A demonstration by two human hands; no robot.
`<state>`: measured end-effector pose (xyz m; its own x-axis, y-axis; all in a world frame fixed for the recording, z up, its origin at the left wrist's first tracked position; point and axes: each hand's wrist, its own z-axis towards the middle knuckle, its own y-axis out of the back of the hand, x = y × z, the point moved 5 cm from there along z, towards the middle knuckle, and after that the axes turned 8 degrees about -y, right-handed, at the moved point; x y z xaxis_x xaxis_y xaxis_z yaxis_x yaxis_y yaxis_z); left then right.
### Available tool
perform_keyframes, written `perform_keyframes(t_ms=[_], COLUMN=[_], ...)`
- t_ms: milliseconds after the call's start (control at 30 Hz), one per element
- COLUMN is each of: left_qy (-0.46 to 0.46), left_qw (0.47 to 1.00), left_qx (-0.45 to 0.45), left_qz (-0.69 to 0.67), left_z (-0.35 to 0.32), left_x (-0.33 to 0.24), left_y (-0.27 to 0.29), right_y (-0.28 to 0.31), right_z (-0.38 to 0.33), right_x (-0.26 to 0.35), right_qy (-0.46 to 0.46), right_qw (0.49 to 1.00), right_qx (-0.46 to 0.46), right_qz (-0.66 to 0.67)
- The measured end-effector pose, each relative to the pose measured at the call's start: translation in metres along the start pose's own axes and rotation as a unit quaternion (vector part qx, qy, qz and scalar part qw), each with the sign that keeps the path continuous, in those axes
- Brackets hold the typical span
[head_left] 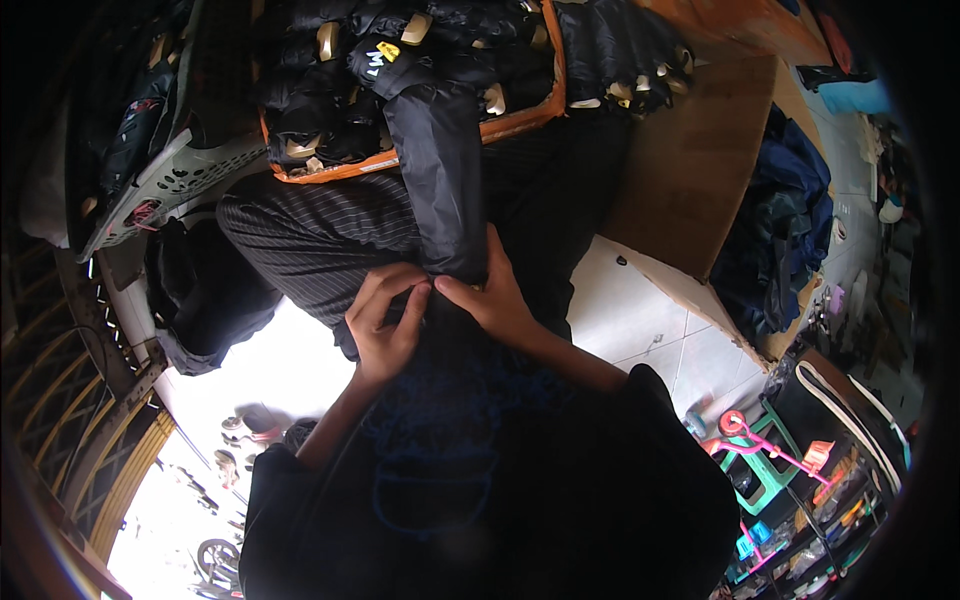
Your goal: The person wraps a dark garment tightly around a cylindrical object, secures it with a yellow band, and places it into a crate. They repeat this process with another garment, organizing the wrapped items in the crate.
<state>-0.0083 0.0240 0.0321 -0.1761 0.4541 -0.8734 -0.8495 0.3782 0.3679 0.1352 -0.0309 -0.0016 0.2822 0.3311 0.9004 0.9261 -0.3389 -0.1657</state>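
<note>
A long, narrow black nylon bundle (437, 170) stretches from my lap toward the box in front of me. Its far end, with a white and yellow marking, rests against the box's near edge. My left hand (383, 325) is closed at the bundle's near end, thumb and forefinger pinched together. On the other side of that end, my right hand (497, 302) grips the black fabric with its thumb pointing inward. The thumbs of both hands nearly meet there. Whatever small part lies between the fingertips is hidden.
An orange-edged box (340, 168) holds several black bundles with gold-coloured pieces. More bundles (630, 60) lie to its right. An open cardboard box (700, 170) stands at the right, with dark blue fabric (785, 220) beside it. A grey perforated crate (180, 175) is at the left.
</note>
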Motion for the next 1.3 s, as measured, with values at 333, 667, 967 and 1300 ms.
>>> perform_keyframes(t_ms=[333,667,967,1300], left_qy=[0.205,0.378,0.379,0.420], left_qw=[0.971,0.878,0.847,0.856], left_qx=[0.057,0.037,0.066,0.071], left_qz=[-0.105,-0.292,-0.368,-0.292], left_z=[0.004,0.003,0.005,-0.004], left_x=[0.017,0.016,0.014,0.018], left_y=[-0.007,-0.005,0.000,0.007], right_y=[0.005,0.002,-0.005,0.007], right_z=[0.000,-0.003,-0.004,0.000], right_x=[-0.002,-0.002,0.000,-0.001], right_qy=[-0.042,-0.040,0.032,-0.051], right_qw=[0.999,0.998,0.999,0.998], right_qx=[-0.021,-0.033,-0.007,0.044], right_qz=[0.002,-0.020,-0.029,0.001])
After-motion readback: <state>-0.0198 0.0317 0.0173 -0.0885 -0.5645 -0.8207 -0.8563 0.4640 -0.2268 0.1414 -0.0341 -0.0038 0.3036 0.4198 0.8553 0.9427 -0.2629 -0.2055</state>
